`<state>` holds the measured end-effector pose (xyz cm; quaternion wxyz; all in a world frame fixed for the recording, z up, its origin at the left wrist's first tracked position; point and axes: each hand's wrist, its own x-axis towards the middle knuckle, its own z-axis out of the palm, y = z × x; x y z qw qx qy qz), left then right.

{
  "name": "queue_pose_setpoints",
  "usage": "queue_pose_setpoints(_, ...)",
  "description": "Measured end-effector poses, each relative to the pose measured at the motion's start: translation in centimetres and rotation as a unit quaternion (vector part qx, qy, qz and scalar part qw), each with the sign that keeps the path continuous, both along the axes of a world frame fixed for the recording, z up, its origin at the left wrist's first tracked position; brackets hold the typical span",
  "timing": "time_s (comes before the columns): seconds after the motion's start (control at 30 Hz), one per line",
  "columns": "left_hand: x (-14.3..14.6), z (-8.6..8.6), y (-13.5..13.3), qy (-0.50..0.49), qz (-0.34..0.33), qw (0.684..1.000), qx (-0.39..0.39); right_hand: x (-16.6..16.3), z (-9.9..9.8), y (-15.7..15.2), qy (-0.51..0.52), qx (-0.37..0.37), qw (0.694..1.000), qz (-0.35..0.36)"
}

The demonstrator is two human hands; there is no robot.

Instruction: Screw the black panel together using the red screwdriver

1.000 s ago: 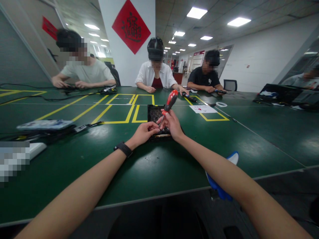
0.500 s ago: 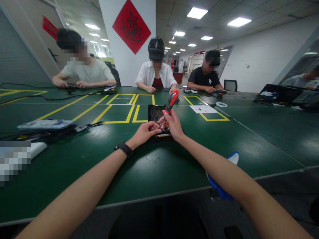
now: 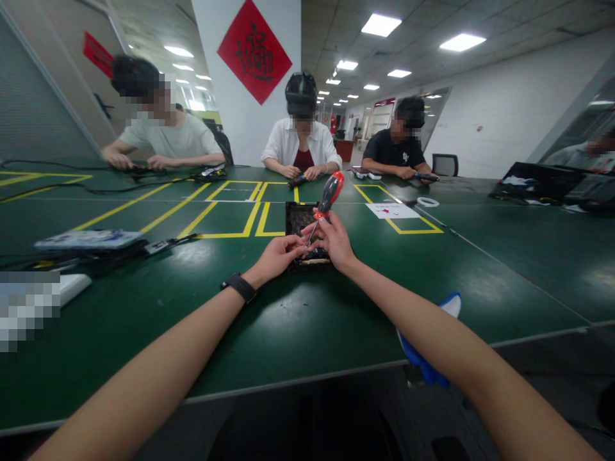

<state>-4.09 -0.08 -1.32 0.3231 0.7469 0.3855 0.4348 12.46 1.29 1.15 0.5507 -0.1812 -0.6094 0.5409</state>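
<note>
Red-and-grey screwdriver held low over an open black case

The screwdriver [image 3: 331, 194] is in the right grip [image 3: 336, 242], fingers closed round the lower end of its handle and the top of its shaft. Its handle tilts up and away, free of the palm, probably because fingertips near the shaft guide it more finely than a fist would. Close beside, the left grip [image 3: 283, 255] has its fingertips together at the lower end of the shaft, perhaps to steady it; I cannot tell whether they pinch the metal or something small.

Both meet above the black case [image 3: 295, 218], which lies open on the green bench [image 3: 307, 333] in front of the person, likely set there so both arms reach it evenly. Its far part shows a dark, dimpled inside; the near part seems to hold small dark pieces, mostly covered by fingers and too small to name.

A blue-and-white glove [image 3: 450, 307] lies at the bench's near edge, partly hidden by the right forearm [image 3: 413, 314].
</note>
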Motion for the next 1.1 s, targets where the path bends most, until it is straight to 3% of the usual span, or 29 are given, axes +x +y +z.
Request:
queue_pose_setpoints(0.37,0.48,0.19,-0.57,0.006,0.036,0.999,0.023,-0.16,0.12,-0.18,0.011,0.029,0.999,-0.011)
queue_pose_setpoints(0.73,0.28,0.10,-0.55,0.030,0.020,0.999,0.021,0.12,-0.23,0.37,0.023,-0.005,1.000,0.018)
queue_pose_setpoints(1.1,0.35,0.42,-0.53,-0.007,0.030,1.000,-0.003,-0.03,0.02,-0.06,0.022,0.017,1.000,0.002)
